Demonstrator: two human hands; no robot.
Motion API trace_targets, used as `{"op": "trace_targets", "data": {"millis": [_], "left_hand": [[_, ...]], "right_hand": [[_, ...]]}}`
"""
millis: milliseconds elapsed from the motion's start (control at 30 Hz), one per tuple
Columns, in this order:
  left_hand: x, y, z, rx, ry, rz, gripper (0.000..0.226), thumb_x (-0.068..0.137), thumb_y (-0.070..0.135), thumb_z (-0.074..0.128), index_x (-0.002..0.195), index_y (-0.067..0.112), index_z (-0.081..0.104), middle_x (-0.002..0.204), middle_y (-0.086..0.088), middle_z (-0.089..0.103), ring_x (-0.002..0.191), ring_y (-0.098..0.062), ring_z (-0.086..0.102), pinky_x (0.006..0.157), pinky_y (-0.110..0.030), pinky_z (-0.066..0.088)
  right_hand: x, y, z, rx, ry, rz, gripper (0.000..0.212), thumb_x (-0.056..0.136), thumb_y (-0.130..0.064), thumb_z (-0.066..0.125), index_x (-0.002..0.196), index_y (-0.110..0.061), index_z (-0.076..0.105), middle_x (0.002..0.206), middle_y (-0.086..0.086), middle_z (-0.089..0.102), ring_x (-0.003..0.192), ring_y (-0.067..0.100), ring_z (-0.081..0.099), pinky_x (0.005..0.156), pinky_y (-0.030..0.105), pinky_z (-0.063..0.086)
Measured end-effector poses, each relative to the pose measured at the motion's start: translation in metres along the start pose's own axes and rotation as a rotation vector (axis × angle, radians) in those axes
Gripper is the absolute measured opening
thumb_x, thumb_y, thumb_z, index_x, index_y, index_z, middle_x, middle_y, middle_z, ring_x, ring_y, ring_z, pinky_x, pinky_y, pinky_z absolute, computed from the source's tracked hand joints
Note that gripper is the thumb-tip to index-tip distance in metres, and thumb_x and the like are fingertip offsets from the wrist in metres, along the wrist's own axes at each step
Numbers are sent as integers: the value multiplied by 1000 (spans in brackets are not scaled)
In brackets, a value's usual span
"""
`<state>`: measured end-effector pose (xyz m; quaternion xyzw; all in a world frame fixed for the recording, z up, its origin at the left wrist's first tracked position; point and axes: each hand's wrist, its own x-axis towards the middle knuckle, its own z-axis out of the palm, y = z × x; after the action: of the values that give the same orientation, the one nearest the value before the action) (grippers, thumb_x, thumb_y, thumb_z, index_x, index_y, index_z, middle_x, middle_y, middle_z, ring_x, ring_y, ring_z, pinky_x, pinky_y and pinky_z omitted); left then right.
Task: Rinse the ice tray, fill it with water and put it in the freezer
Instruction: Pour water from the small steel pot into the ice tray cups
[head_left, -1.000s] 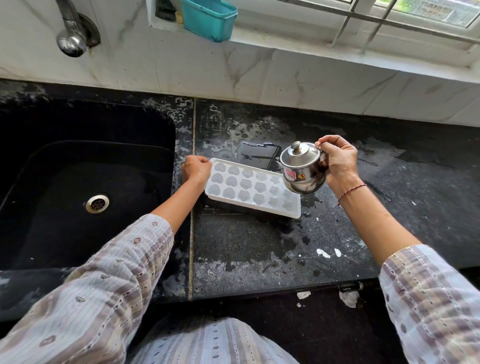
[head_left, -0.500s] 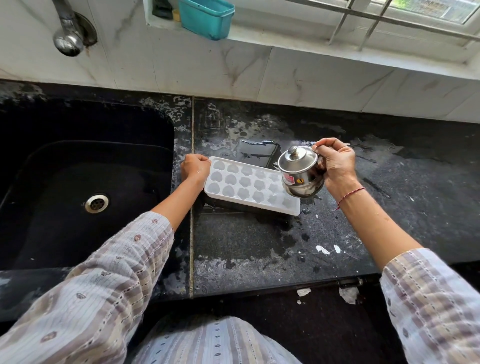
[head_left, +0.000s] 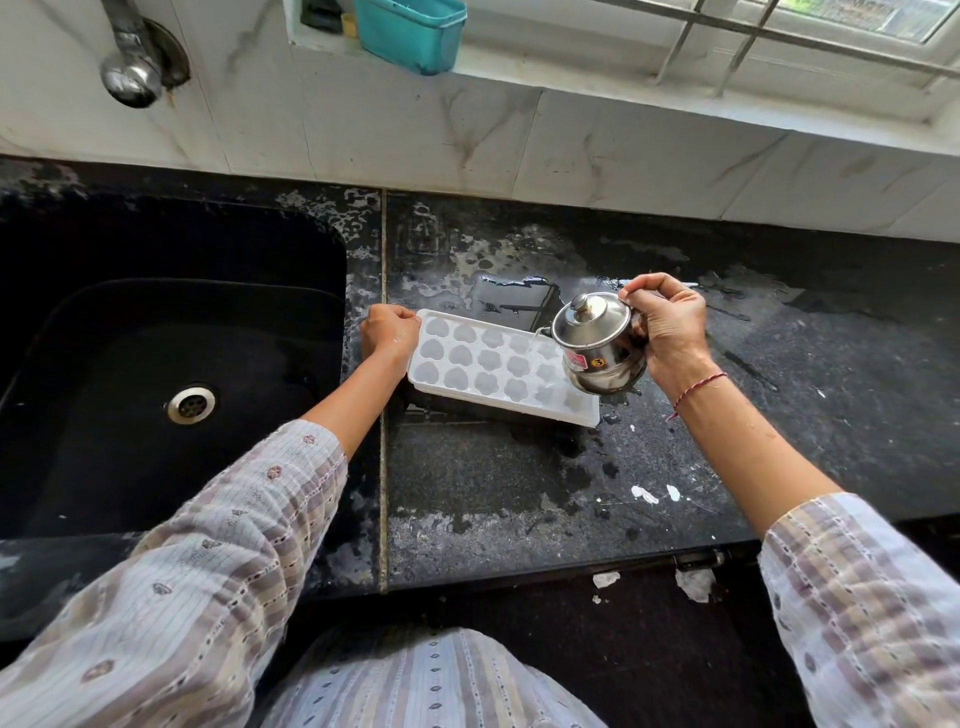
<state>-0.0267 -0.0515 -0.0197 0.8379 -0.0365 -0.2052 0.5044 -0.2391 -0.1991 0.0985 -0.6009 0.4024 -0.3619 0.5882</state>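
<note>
Compared with a moment ago, little has changed: the small lidded stainless-steel pot (head_left: 597, 343) is still held tilted over the right end of the white plastic ice tray (head_left: 496, 366), now slightly more tipped. A red sticker and a yellow dot marked "3" are seen on the pot. The tray lies on the wet black stone counter (head_left: 519, 493), beside the black sink (head_left: 156, 364). Its left end is gripped by the curled left hand (head_left: 389, 330). The pot's handle is grasped by the right hand (head_left: 670, 325), wrist bent.
</note>
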Motion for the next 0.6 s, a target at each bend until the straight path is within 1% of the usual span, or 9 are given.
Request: {"op": "trace_targets", "data": {"millis": [133, 233, 333, 467, 600], "left_hand": [[1, -1, 0, -9, -4, 2, 12, 88, 15, 61, 88, 12, 73, 107, -8, 70, 101, -26, 65, 86, -34, 55], [2, -2, 0, -8, -5, 1, 14, 87, 14, 61, 90, 12, 74, 108, -7, 70, 102, -26, 64, 86, -34, 54], [3, -3, 0, -29, -20, 2, 14, 87, 15, 62, 94, 11, 74, 112, -7, 69, 104, -26, 63, 89, -34, 54], [4, -4, 0, -42, -27, -2, 14, 87, 16, 63, 97, 11, 73, 113, -7, 69, 105, -26, 63, 91, -35, 53], [4, -3, 1, -41, -24, 1, 15, 88, 15, 63, 97, 10, 73, 114, -7, 68, 106, -25, 63, 90, -33, 53]], "right_hand": [[-1, -2, 0, -10, 6, -5, 34, 78, 12, 55, 61, -16, 60, 50, -14, 59, 60, 2, 51, 56, 13, 43], [-3, -3, 1, -4, -2, -6, 33, 78, 13, 54, 62, -15, 59, 48, -13, 59, 48, -3, 50, 48, 10, 40], [-3, -4, 1, -3, -12, -10, 33, 78, 14, 53, 62, -15, 59, 47, -12, 59, 42, -3, 48, 44, 8, 37], [-4, -4, 1, -10, -17, -13, 33, 78, 14, 53, 62, -14, 59, 47, -12, 59, 40, -3, 47, 43, 7, 36], [-4, -3, 1, -32, -17, -17, 34, 78, 13, 54, 61, -16, 60, 48, -11, 59, 40, -4, 47, 43, 7, 36]]}}
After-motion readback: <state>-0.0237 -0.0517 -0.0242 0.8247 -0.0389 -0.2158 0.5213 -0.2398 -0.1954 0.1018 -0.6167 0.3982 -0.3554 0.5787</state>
